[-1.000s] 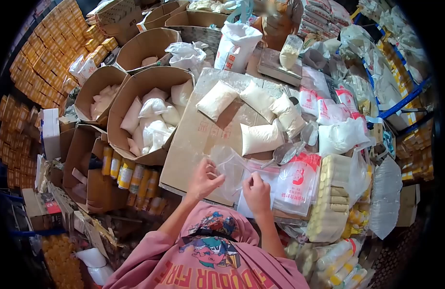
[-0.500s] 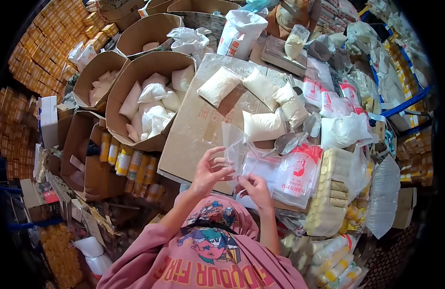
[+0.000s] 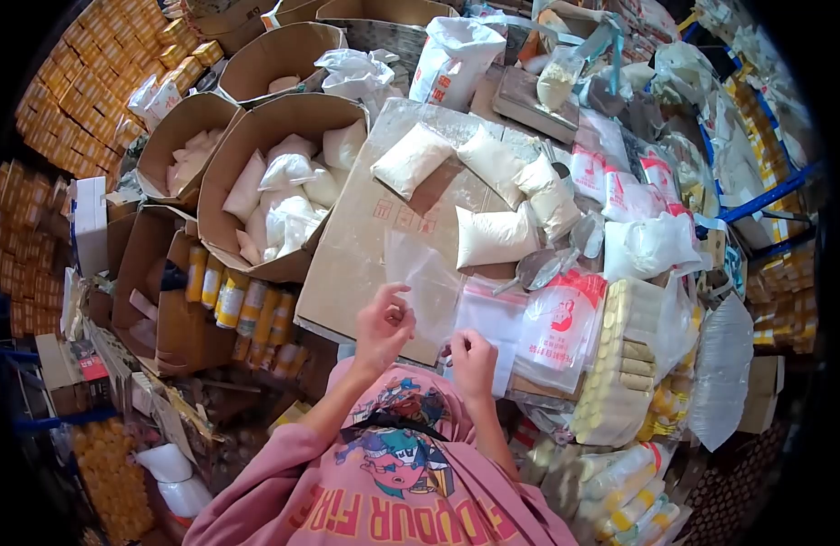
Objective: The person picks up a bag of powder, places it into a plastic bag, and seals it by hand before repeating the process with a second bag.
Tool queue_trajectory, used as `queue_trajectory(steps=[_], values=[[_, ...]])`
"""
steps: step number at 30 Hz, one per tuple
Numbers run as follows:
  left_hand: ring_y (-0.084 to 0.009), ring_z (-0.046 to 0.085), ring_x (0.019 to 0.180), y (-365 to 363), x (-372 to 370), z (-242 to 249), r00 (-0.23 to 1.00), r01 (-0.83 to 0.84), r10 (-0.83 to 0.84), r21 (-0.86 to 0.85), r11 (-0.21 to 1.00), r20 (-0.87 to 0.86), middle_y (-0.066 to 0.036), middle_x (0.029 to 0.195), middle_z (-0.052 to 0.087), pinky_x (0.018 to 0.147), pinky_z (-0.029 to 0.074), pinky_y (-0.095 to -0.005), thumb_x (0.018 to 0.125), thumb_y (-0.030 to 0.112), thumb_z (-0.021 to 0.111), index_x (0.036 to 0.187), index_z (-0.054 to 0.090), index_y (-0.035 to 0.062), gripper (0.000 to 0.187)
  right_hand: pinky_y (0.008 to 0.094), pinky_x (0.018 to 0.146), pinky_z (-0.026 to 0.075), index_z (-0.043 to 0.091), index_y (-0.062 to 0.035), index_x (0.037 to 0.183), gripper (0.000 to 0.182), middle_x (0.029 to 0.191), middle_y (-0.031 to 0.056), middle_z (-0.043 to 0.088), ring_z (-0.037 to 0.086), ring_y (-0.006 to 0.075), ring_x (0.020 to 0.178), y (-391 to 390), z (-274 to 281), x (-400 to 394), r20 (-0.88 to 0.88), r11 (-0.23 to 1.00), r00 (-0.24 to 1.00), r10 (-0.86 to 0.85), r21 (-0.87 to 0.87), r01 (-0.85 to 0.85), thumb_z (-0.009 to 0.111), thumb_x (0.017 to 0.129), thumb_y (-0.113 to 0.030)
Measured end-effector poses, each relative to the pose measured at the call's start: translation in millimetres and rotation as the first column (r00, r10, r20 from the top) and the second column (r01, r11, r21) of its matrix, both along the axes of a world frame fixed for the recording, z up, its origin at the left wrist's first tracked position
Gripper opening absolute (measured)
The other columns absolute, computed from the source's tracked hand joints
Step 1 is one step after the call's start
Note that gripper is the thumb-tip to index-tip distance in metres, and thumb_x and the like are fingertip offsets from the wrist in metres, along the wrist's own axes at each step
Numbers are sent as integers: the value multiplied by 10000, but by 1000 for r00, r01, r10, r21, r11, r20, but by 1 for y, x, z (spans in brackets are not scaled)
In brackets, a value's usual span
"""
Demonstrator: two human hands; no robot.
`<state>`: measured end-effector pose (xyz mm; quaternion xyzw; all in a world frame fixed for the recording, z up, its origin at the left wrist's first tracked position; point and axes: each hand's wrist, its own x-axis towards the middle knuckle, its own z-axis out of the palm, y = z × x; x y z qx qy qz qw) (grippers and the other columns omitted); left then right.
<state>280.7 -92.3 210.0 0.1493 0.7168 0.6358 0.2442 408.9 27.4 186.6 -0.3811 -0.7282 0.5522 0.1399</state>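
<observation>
A clear, thin plastic bag (image 3: 422,273) stands up between my two hands over the near edge of the cardboard. My left hand (image 3: 382,335) has its fingers curled in a pinch at the bag's left side. At the lower right corner, my right hand (image 3: 473,362) is closed on the bag's edge. Just beyond my right hand lies a stack of flat zip bags (image 3: 489,314), beside red-and-white printed bags (image 3: 563,318). Filled pillow-shaped bags of pale powder (image 3: 495,237) rest farther up on the cardboard (image 3: 365,246). A metal scoop (image 3: 538,268) lies close to them.
Open cardboard boxes (image 3: 222,205) with filled bags stand at the left. A scale (image 3: 534,102) at the back carries a bag of powder (image 3: 558,80), with a person's blue-gloved hand near it. Egg trays (image 3: 620,359) are at the right.
The plastic bag and my left hand have shifted left and the bag is spread wider. My right hand has closed more. At the back, a gloved hand has come to the bag on the scale.
</observation>
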Motion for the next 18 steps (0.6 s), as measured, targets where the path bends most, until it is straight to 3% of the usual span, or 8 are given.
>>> queue_trajectory(steps=[1, 4, 7, 10, 13, 16, 18], values=[[-106, 640, 685, -2, 0, 2, 998, 17, -22, -75, 997, -64, -43, 774, 534, 580, 517, -267, 819, -85, 613, 1153, 571, 35, 357, 400, 598, 514, 620, 39, 769, 258, 670, 183, 660, 690, 320, 656, 1, -4, 1, 16, 992, 1000, -11, 127, 9, 592, 928, -162], [-168, 617, 641, -6, -6, 1, 946, 60, -119, -198, 978, -301, -81, 767, 528, 580, 485, -301, 791, -77, 612, 1059, 628, 38, 292, 472, 608, 479, 601, 37, 745, 227, 701, 219, 643, 640, 416, 670, 10, -13, 8, 63, 968, 998, 2, 249, -17, 579, 898, -128], [-161, 557, 624, -13, -11, -10, 878, 107, -214, -261, 959, -427, -93, 794, 539, 587, 460, -300, 786, -86, 604, 957, 668, 12, 208, 479, 600, 462, 563, 29, 679, 256, 637, 204, 607, 622, 418, 650, 13, -7, 11, 87, 948, 996, 6, 317, -34, 613, 865, -140], [-258, 579, 696, -15, -9, -11, 824, 135, -271, -293, 947, -497, -116, 815, 556, 648, 475, -340, 768, -65, 588, 897, 691, 31, 192, 488, 634, 477, 570, 3, 734, 187, 707, 192, 625, 634, 417, 712, 18, -11, 17, 225, 942, 974, 19, 323, -93, 636, 829, -143], [-312, 597, 757, -18, -13, -6, 757, 280, -420, -332, 901, -501, -125, 834, 570, 684, 485, -379, 753, -63, 573, 899, 700, 44, 221, 508, 691, 495, 560, -21, 901, 194, 904, 194, 642, 637, 423, 809, 23, -12, 19, 409, 918, 911, -58, 381, -113, 661, 790, -145], [-361, 617, 852, -25, -21, -14, 592, 527, -702, -469, 709, -397, -151, 850, 602, 754, 500, -424, 734, -68, 574, 889, 689, 36, 219, 499, 802, 503, 533, -45, 1156, 405, 1083, 222, 597, 613, 442, 944, 41, -32, 25, 500, 935, 864, -62, 333, -126, 655, 779, -130], [-384, 617, 884, -24, -25, -15, 462, 619, -820, -540, 571, -338, -168, 868, 631, 792, 506, -431, 737, -52, 586, 882, 673, 24, 185, 485, 868, 508, 504, -60, 1216, 467, 1174, 217, 564, 597, 430, 1037, 54, -40, 29, 369, 912, 926, 81, 347, -218, 666, 783, -123]])
